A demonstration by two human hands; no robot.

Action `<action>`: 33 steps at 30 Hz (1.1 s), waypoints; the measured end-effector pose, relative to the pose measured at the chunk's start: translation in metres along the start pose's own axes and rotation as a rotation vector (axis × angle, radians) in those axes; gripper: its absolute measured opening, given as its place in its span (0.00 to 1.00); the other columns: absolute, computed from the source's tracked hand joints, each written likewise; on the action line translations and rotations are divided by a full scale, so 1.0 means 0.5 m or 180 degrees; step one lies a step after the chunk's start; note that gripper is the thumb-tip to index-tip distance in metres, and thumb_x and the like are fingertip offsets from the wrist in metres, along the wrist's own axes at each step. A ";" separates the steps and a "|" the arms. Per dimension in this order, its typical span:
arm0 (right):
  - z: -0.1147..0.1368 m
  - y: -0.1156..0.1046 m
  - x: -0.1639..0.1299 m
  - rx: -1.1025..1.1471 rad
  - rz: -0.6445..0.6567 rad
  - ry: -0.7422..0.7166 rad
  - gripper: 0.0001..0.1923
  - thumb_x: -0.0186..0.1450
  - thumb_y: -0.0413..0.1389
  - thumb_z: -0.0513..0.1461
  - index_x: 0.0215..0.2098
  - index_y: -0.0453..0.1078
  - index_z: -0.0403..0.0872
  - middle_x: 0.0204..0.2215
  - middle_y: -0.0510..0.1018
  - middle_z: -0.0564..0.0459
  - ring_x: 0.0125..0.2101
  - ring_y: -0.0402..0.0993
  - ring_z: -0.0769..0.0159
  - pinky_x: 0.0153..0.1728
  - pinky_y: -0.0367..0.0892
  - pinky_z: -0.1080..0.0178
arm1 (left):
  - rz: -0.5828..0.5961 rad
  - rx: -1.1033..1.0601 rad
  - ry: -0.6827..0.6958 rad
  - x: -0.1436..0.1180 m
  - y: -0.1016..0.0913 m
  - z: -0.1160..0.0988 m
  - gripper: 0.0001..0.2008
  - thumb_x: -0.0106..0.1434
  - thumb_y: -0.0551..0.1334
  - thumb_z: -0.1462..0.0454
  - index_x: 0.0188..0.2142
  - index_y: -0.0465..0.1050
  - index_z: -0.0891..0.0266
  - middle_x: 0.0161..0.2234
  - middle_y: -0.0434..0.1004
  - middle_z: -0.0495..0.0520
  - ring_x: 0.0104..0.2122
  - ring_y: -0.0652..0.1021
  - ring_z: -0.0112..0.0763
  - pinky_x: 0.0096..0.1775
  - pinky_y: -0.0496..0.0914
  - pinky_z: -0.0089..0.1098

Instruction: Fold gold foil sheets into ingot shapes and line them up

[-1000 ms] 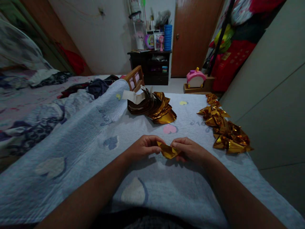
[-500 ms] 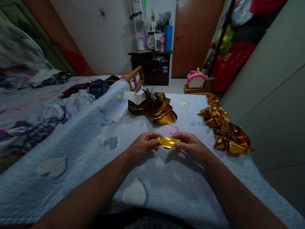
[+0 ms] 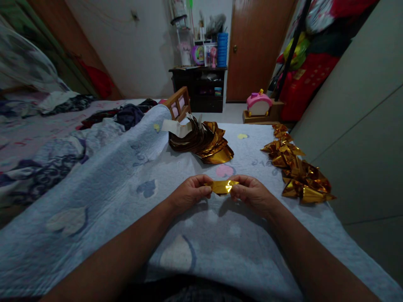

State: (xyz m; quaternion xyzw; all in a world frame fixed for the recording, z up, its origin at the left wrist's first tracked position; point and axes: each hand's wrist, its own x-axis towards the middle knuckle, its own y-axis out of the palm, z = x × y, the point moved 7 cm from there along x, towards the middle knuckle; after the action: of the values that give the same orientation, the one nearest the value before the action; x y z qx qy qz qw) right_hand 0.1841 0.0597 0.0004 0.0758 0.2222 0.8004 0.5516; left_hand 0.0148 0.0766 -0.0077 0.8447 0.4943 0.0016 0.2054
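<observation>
A small folded piece of gold foil paper [image 3: 221,187] is held just above the pale blue quilt [image 3: 126,197]. My left hand [image 3: 189,193] pinches its left end and my right hand [image 3: 251,193] pinches its right end. Beyond my hands lies a fanned stack of flat gold foil sheets [image 3: 206,144]. To the right a row of folded gold foil shapes [image 3: 297,170] runs along the quilt's edge.
A small wooden frame [image 3: 178,103] stands behind the foil stack. Clothes and bedding [image 3: 47,126] cover the left. A grey cabinet wall [image 3: 362,126] rises at the right. A dark shelf unit [image 3: 201,86], a door and a pink toy [image 3: 258,104] stand at the back.
Both hands have lifted the gold piece off the quilt and moved it a little away from me. It now looks flatter and narrower between my fingertips.
</observation>
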 end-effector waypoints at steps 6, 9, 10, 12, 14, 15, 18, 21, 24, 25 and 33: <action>-0.002 0.003 -0.002 0.0128 -0.0021 0.0030 0.16 0.51 0.74 0.45 0.32 0.78 0.45 0.25 0.77 0.56 0.24 0.68 0.73 0.27 0.64 0.67 | -0.0148 -0.0003 -0.0007 0.001 -0.007 0.002 0.25 0.43 0.79 0.53 0.36 0.77 0.64 0.27 0.76 0.50 0.25 0.71 0.23 0.28 0.61 0.24; -0.007 0.004 -0.001 0.0153 0.0013 0.0057 0.16 0.53 0.73 0.45 0.33 0.77 0.45 0.24 0.77 0.56 0.23 0.68 0.72 0.26 0.65 0.66 | -0.0126 0.0080 0.0038 0.004 -0.010 0.005 0.24 0.46 0.78 0.52 0.36 0.77 0.64 0.25 0.75 0.49 0.23 0.70 0.23 0.26 0.59 0.23; -0.008 0.005 0.000 0.0168 0.0019 0.0067 0.17 0.53 0.73 0.45 0.33 0.76 0.45 0.24 0.77 0.56 0.22 0.68 0.72 0.25 0.65 0.66 | -0.0114 0.0112 0.0049 0.004 -0.011 0.005 0.24 0.47 0.78 0.52 0.36 0.77 0.64 0.25 0.75 0.49 0.23 0.69 0.22 0.25 0.58 0.23; -0.010 0.004 0.000 0.0203 0.0020 0.0077 0.17 0.53 0.73 0.45 0.33 0.76 0.44 0.23 0.77 0.56 0.22 0.69 0.72 0.25 0.65 0.66 | -0.0114 0.0143 0.0060 0.004 -0.011 0.005 0.24 0.48 0.77 0.52 0.37 0.76 0.64 0.24 0.74 0.48 0.22 0.69 0.22 0.24 0.57 0.23; -0.010 0.005 0.000 0.0243 0.0020 0.0095 0.17 0.52 0.73 0.45 0.32 0.75 0.44 0.23 0.77 0.56 0.21 0.69 0.72 0.25 0.66 0.67 | -0.0137 0.0118 0.0071 0.003 -0.010 0.004 0.24 0.47 0.78 0.52 0.36 0.76 0.64 0.24 0.74 0.48 0.21 0.68 0.22 0.24 0.57 0.23; -0.010 0.005 -0.001 0.0260 0.0021 0.0109 0.17 0.52 0.73 0.45 0.31 0.75 0.44 0.22 0.77 0.56 0.21 0.69 0.73 0.25 0.66 0.67 | -0.0143 0.0091 0.0080 0.003 -0.009 0.003 0.24 0.47 0.78 0.52 0.36 0.76 0.65 0.24 0.74 0.48 0.21 0.68 0.22 0.24 0.57 0.23; -0.010 0.009 -0.002 0.0289 0.0043 0.0164 0.17 0.53 0.73 0.45 0.31 0.75 0.44 0.22 0.77 0.55 0.21 0.70 0.73 0.25 0.66 0.68 | -0.0074 -0.0027 0.0118 0.004 -0.002 -0.002 0.23 0.47 0.78 0.53 0.34 0.77 0.65 0.24 0.74 0.49 0.22 0.70 0.22 0.25 0.60 0.23; -0.008 0.011 -0.004 0.0311 0.0050 0.0188 0.16 0.54 0.73 0.44 0.31 0.74 0.44 0.22 0.77 0.56 0.21 0.70 0.72 0.25 0.67 0.68 | 0.0041 -0.0194 0.0277 0.003 0.007 -0.014 0.22 0.47 0.79 0.55 0.36 0.77 0.64 0.28 0.76 0.49 0.25 0.73 0.23 0.29 0.66 0.24; -0.008 0.012 -0.003 0.0335 0.0032 0.0193 0.15 0.54 0.72 0.44 0.31 0.74 0.44 0.24 0.77 0.56 0.21 0.70 0.73 0.25 0.68 0.68 | 0.0058 -0.0230 0.0487 -0.001 0.011 -0.029 0.23 0.47 0.79 0.62 0.42 0.77 0.60 0.32 0.78 0.49 0.27 0.75 0.24 0.31 0.69 0.25; -0.009 0.012 -0.003 0.0341 0.0026 0.0194 0.15 0.55 0.72 0.44 0.31 0.74 0.44 0.24 0.77 0.56 0.21 0.70 0.73 0.25 0.68 0.68 | 0.0054 -0.0177 0.0522 -0.002 0.012 -0.031 0.22 0.47 0.78 0.63 0.42 0.78 0.60 0.32 0.78 0.48 0.27 0.75 0.24 0.31 0.69 0.25; -0.015 0.015 -0.003 0.0403 -0.0011 0.0294 0.16 0.54 0.73 0.44 0.31 0.76 0.43 0.25 0.77 0.55 0.23 0.70 0.74 0.26 0.68 0.69 | -0.0116 -0.0002 0.0577 0.000 0.001 -0.027 0.14 0.46 0.79 0.61 0.29 0.80 0.64 0.27 0.77 0.49 0.25 0.73 0.23 0.31 0.66 0.25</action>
State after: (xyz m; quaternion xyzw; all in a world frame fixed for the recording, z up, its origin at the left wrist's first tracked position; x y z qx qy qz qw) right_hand 0.1758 0.0540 -0.0028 0.0732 0.2976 0.7865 0.5362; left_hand 0.0124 0.0809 0.0051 0.8319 0.5261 0.0746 0.1601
